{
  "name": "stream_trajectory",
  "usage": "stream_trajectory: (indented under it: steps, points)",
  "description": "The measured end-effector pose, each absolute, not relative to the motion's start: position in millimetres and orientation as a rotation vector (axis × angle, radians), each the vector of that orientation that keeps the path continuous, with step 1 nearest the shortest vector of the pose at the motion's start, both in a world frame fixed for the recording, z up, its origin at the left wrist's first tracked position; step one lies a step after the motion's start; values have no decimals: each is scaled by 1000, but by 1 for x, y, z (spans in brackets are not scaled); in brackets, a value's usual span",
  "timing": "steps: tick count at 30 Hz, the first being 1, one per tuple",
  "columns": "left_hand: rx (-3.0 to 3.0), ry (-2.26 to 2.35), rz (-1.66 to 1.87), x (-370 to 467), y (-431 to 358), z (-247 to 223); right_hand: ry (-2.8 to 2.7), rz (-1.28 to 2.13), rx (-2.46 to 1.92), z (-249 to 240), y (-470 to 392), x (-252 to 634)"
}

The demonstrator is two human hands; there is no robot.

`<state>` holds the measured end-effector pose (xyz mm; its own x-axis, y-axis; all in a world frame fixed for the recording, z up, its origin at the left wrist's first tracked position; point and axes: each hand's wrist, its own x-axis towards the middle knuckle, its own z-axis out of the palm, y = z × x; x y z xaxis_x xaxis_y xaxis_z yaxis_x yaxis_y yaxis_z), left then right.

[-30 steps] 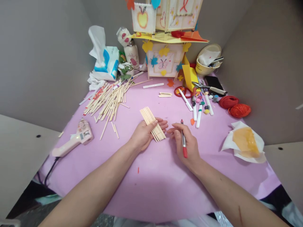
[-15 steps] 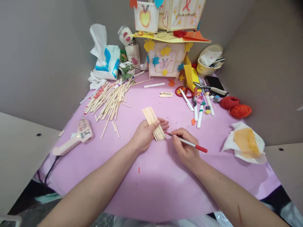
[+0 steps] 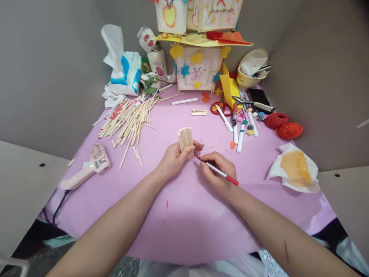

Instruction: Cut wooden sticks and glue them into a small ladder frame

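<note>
Well inside the tabletop's [image 3: 180,234] near edge, the left hand [image 3: 174,157] pinches wooden sticks [image 3: 186,139], likely to align them. The right hand [image 3: 221,163] pinches a marker [image 3: 216,170], apparently slanted so its tip faces them

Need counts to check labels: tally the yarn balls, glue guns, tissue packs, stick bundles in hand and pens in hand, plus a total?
Yarn balls: 2
Glue gun: 1
Tissue pack: 1
Held stick bundle: 1
Held red-ended pen: 1
Total: 6
</note>
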<state>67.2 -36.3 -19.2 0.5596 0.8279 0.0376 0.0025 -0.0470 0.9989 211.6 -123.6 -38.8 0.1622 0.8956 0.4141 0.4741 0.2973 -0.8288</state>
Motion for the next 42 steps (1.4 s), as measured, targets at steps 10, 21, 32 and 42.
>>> stream_trajectory:
  steps: [10, 21, 32, 42]
  points:
    - [1416, 722, 786, 67, -38, -20, -1579, 410, -1300, -36, -124, 209]
    - [1439, 712, 786, 68, -37, -22, -1584, 402, -1287, -39, -125, 210]
    - [1410, 727, 783, 68, -38, -20, -1563, 444, -1337, -37, -126, 210]
    - [1353, 722, 801, 70, -39, -20, -1537, 461, -1340, -37, -126, 210]
